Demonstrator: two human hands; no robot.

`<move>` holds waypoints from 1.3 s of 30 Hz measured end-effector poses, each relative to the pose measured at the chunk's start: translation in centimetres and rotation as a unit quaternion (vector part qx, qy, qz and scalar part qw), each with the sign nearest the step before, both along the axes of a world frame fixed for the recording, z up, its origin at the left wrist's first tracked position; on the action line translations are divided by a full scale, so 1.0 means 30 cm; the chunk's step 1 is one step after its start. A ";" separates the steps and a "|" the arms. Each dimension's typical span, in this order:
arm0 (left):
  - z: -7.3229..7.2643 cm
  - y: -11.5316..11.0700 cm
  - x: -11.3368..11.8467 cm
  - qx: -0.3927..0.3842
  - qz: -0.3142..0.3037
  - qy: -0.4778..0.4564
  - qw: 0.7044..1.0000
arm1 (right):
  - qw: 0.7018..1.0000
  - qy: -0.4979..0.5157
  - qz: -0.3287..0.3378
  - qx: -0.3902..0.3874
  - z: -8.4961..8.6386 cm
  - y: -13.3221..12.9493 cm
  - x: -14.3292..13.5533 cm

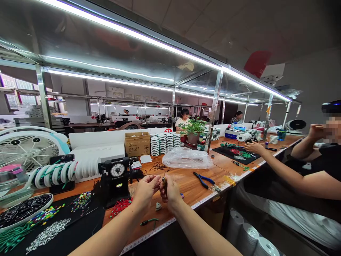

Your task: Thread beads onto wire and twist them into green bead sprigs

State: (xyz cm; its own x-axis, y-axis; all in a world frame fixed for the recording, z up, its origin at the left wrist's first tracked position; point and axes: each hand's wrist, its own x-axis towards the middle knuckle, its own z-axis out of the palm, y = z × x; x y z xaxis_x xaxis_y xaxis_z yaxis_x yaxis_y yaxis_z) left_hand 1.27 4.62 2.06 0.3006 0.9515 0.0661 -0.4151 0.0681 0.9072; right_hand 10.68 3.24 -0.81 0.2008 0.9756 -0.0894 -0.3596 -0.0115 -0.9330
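Both hands are close together above the wooden bench, in the middle of the head view. My left hand is pinched, with a thin reddish strand at its fingertips. My right hand is wrapped round a small dark tool with a metal tip. The two sets of fingertips nearly meet. Below them a small white piece and a short green cord with a dark part lie near the bench edge. Red beads lie left of my left hand.
A black machine with a dial and white spools stands left. Blue-handled pliers, a plastic bag and a box are on the bench. Black mats hold beads and metal pieces. A person's arm reaches in from the right.
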 end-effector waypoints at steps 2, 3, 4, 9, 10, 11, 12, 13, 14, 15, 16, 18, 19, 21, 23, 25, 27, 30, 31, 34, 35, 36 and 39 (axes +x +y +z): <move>-0.001 -0.004 0.000 -0.003 0.001 0.000 1.000 | 1.000 0.013 -0.007 -0.008 0.001 -0.006 -0.003; -0.001 -0.005 0.000 -0.006 0.002 0.000 1.000 | 1.000 0.020 -0.010 -0.013 0.002 -0.009 -0.003; -0.001 -0.006 0.000 -0.009 0.003 0.001 1.000 | 1.000 0.022 -0.010 -0.015 0.002 -0.011 -0.004; -0.001 -0.015 0.000 -0.015 0.005 0.010 1.000 | 1.000 -0.002 -0.017 -0.018 0.002 -0.017 -0.008; -0.001 -0.017 0.001 -0.013 0.005 0.013 1.000 | 1.000 -0.015 -0.021 -0.018 0.002 -0.018 -0.010; -0.001 -0.018 0.002 -0.011 0.005 0.014 1.000 | 0.999 -0.030 -0.024 -0.017 0.002 -0.020 -0.013; 0.000 -0.020 0.002 -0.009 0.005 0.015 1.000 | 0.998 -0.048 -0.028 -0.017 0.002 -0.021 -0.016; 0.001 -0.020 0.001 -0.009 0.007 0.016 1.000 | 0.997 -0.069 -0.032 -0.015 0.003 -0.022 -0.016; 0.002 -0.020 -0.001 -0.009 0.011 0.016 1.000 | 0.995 -0.094 -0.037 -0.013 0.004 -0.023 -0.013; 0.003 -0.020 -0.006 -0.009 0.016 0.017 1.000 | 0.991 -0.122 -0.044 -0.010 0.005 -0.023 -0.004; 0.005 -0.021 -0.014 -0.009 0.023 0.019 1.000 | 0.986 -0.155 -0.054 -0.009 0.007 -0.023 0.012; 0.012 -0.027 -0.044 -0.005 0.039 0.027 0.999 | 0.969 -0.232 -0.084 -0.008 0.009 -0.023 0.069; 0.017 -0.034 -0.067 -0.002 0.046 0.032 0.998 | 0.956 -0.276 -0.101 -0.010 0.008 -0.023 0.110; 0.031 -0.055 -0.126 0.003 0.055 0.045 0.997 | 0.921 -0.366 -0.129 -0.017 0.004 -0.027 0.202; 0.049 -0.086 -0.201 0.005 0.057 0.057 0.997 | 0.884 -0.446 -0.141 -0.027 -0.002 -0.036 0.284; 0.065 -0.125 -0.286 0.007 0.062 0.065 0.996 | 0.851 -0.506 -0.141 -0.029 -0.003 -0.051 0.322; 0.073 -0.170 -0.374 0.008 0.077 0.069 0.995 | 0.826 -0.548 -0.134 -0.006 0.004 -0.072 0.295; 0.066 -0.246 -0.494 -0.012 0.115 0.074 0.991 | 0.809 -0.578 -0.077 0.076 0.017 -0.125 0.140; 0.058 -0.272 -0.527 -0.022 0.127 0.073 0.989 | 0.810 -0.574 -0.031 0.115 0.016 -0.150 0.070; 0.026 -0.343 -0.605 -0.049 0.149 0.065 0.985 | 0.805 -0.523 0.127 0.250 -0.005 -0.242 -0.135; 0.015 -0.362 -0.624 -0.056 0.152 0.065 0.985 | 0.794 -0.515 0.148 0.288 -0.018 -0.274 -0.192; 0.005 -0.379 -0.641 -0.064 0.155 0.067 0.984 | 0.779 -0.517 0.155 0.319 -0.032 -0.305 -0.241; -0.007 -0.406 -0.682 -0.087 0.140 0.082 0.983 | 0.697 -0.593 0.131 0.382 -0.075 -0.375 -0.353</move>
